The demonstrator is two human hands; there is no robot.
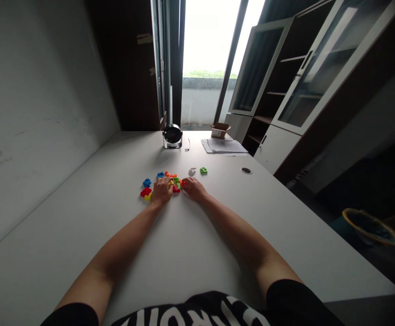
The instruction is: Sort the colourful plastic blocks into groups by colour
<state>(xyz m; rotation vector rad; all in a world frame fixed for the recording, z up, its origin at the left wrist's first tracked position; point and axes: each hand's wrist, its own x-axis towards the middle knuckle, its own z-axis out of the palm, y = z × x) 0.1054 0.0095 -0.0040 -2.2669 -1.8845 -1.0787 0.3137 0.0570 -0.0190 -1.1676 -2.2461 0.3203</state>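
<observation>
Small coloured plastic toy blocks lie in a loose cluster on the white table. Reaching in from the left, my left hand (163, 189) has its fingers curled over a yellow block (171, 183). The fingertips of my right hand (193, 188) close on an orange-red block (183, 183) at the cluster's right side. Between the hands lie a red block (176, 189) and green blocks (176, 180). Blue blocks (146, 182), another red block (145, 192) and a yellow one (147, 197) sit left of my left hand. Orange blocks (170, 174) are just beyond it.
A white block (192, 171) and a bright green block (203, 170) lie apart, beyond my right hand. Farther back stand a round black device (172, 136), papers (224, 146) and an open cardboard box (220, 130). A cable hole (246, 170) is near the right edge.
</observation>
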